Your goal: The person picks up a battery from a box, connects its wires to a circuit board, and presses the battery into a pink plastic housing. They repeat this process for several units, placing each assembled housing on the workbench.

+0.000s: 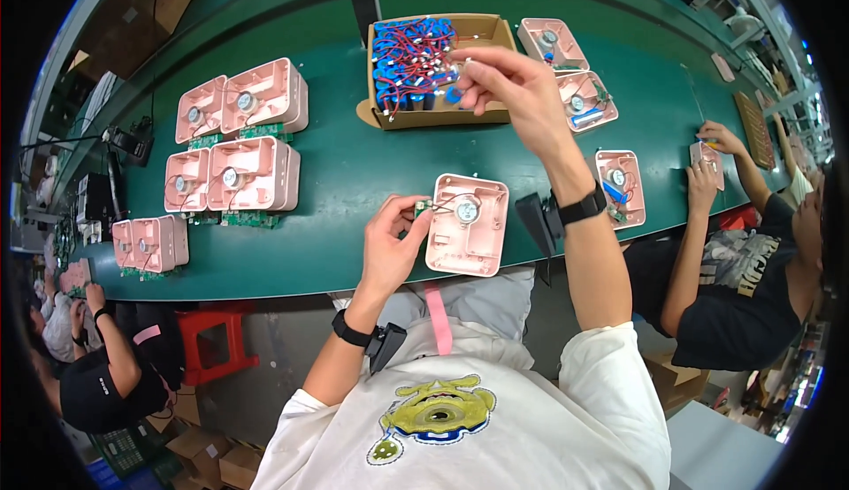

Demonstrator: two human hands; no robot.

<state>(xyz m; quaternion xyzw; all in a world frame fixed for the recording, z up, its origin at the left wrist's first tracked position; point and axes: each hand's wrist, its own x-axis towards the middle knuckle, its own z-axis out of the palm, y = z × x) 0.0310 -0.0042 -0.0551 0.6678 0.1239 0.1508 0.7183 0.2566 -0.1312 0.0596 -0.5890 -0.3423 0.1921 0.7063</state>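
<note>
A small green circuit board (pixel 423 208) is pinched between the thumb and fingers of my left hand (pixel 393 238). It sits at the upper left rim of an open pink plastic housing (pixel 483 235), and thin wires run from it to the round speaker (pixel 467 210) inside. My right hand (pixel 508 83) is raised over the right part of a cardboard box (pixel 455 119) filled with blue cylindrical batteries (pixel 416 52) on red and black leads. Its thumb and forefinger are closed together; what they pinch is too small to make out. One blue battery (pixel 454 95) shows just below those fingers.
Pink housings with speakers and green boards stand in rows (pixel 256 176) at the left. Others (pixel 617 187) with blue batteries lie at the right on the green table (pixel 340 163). A co-worker's hands (pixel 705 180) work on a housing at far right; another person (pixel 106 348) sits left.
</note>
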